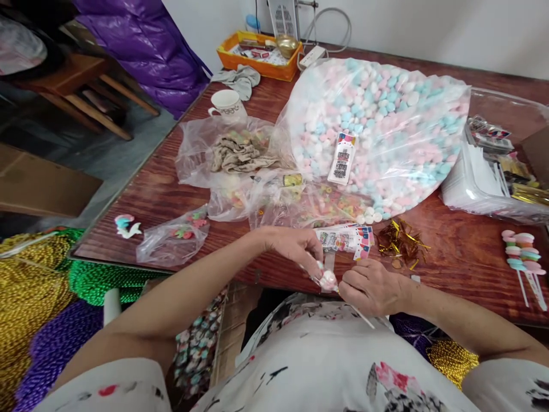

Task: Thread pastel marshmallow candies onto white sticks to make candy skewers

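Observation:
At the table's front edge, both hands hold a wrapped marshmallow stick [329, 280]; its small pale pink-and-white top shows between them in clear wrapping. The fingers of my left hand [295, 249] pinch the wrapped top from the left. My right hand [371, 287] is closed around the lower end, and a white stick pokes out beneath it toward my shirt. What its fingertips grip is hidden. Just behind the hands lie printed clear bags [345, 240]. A pile of gold twist ties [401, 243] is behind my right hand.
A big clear bag of pastel marshmallows [386, 126] covers the back. Marshmallow skewers [524, 254] and a plastic bin [489, 194] are on the right. Thin plastic bags [231, 197], a mug [227, 105] and an orange tray [270, 68] stand left. Bead strands [38, 274] hang below.

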`<state>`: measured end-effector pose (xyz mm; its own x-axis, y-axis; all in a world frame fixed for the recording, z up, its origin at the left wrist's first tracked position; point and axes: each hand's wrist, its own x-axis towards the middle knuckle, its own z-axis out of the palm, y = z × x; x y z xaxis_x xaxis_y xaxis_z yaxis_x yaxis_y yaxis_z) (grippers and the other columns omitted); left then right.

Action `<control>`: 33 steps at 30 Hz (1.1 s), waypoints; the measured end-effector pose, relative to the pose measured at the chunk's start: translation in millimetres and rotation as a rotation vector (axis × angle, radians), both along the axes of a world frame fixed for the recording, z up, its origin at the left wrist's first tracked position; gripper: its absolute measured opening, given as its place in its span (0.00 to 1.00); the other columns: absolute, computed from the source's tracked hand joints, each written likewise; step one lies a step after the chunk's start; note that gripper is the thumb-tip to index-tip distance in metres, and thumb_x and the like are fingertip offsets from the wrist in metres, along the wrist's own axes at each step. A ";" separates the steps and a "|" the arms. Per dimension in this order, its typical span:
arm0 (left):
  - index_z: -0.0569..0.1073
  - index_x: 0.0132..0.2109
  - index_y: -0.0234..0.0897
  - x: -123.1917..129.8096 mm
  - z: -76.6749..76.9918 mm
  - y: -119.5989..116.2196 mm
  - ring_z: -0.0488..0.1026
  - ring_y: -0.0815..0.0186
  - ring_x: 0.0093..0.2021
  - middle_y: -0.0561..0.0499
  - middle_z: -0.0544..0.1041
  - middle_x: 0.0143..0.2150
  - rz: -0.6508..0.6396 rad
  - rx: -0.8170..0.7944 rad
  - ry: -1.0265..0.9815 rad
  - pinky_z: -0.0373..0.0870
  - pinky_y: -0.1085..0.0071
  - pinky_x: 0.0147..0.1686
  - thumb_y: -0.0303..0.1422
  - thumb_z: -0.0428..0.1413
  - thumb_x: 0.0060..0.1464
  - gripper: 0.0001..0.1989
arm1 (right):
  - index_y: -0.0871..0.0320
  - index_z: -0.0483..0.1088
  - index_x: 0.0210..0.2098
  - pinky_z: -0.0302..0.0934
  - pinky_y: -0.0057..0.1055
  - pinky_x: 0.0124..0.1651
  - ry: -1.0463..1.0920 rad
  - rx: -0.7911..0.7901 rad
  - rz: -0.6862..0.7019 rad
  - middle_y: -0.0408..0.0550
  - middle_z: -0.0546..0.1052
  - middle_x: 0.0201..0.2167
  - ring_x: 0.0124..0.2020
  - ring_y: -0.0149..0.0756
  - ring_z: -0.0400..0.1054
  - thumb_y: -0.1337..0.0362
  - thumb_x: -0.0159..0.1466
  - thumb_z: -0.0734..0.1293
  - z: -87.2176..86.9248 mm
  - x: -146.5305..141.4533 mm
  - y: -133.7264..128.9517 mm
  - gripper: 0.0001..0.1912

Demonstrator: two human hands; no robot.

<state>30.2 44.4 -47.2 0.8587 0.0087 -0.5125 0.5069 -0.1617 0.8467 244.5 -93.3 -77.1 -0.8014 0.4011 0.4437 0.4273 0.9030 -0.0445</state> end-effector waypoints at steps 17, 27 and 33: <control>0.74 0.54 0.39 31.4 -5.0 -27.6 0.67 0.54 0.59 0.42 0.72 0.57 0.834 0.505 -0.769 0.65 0.55 0.58 0.44 0.60 0.56 0.22 | 0.57 0.63 0.26 0.51 0.25 0.25 0.673 -0.791 -0.322 0.38 0.63 0.19 0.21 0.27 0.56 0.68 0.64 0.60 5.7 -10.9 40.1 0.10; 0.73 0.52 0.33 17.9 -22.7 -54.3 0.75 0.66 0.34 0.48 0.77 0.34 0.773 0.135 -0.567 0.73 0.68 0.39 0.40 0.54 0.62 0.17 | 0.58 0.68 0.32 0.52 0.29 0.29 0.654 -0.156 -0.374 0.44 0.68 0.22 0.23 0.31 0.58 0.69 0.64 0.59 4.8 -9.6 62.2 0.07; 0.76 0.46 0.36 -7.1 -35.5 -62.3 0.73 0.63 0.43 0.43 0.78 0.41 0.682 1.070 -0.680 0.70 0.64 0.46 0.26 0.52 0.60 0.10 | 0.56 0.64 0.29 0.40 0.23 0.18 1.235 -1.647 -0.275 0.34 0.62 0.15 0.14 0.22 0.41 0.57 0.57 0.69 -10.1 -39.4 35.2 0.12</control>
